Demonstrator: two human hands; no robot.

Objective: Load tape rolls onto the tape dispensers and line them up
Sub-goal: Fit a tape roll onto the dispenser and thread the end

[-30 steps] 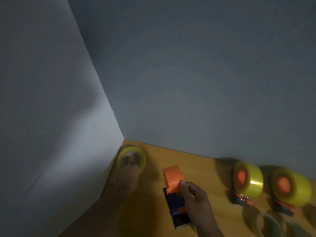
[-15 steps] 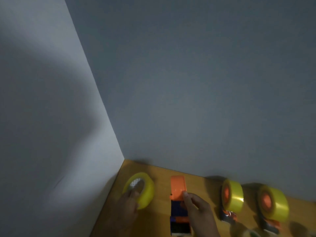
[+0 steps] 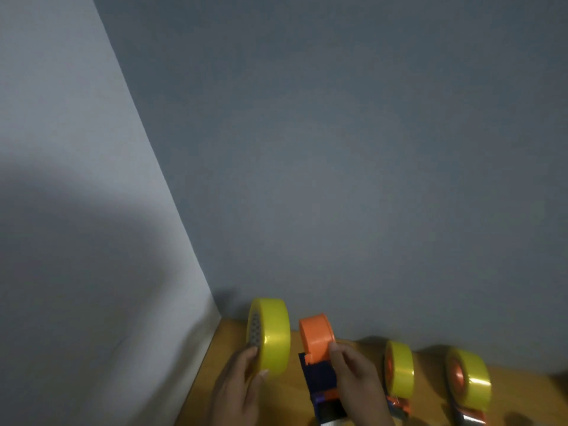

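Observation:
My left hand (image 3: 238, 385) grips a yellow tape roll (image 3: 272, 335) by its lower edge, holding it upright on its rim just left of an empty tape dispenser (image 3: 319, 361). That dispenser has an orange spool hub and a dark blue body. My right hand (image 3: 356, 382) holds the dispenser from the right, thumb against the orange hub. Roll and hub stand side by side with a small gap between them. To the right, two loaded dispensers (image 3: 398, 372) (image 3: 468, 382) carry yellow rolls on orange hubs.
All of this is on a wooden table (image 3: 209, 385) set in a corner. A pale wall (image 3: 92, 272) closes the left side and a grey wall (image 3: 338, 179) runs along the back, right behind the dispensers.
My left hand has lifted the yellow roll from the table corner, turned it upright and brought it right, beside the orange hub. The camera has tilted, so everything sits lower in view.

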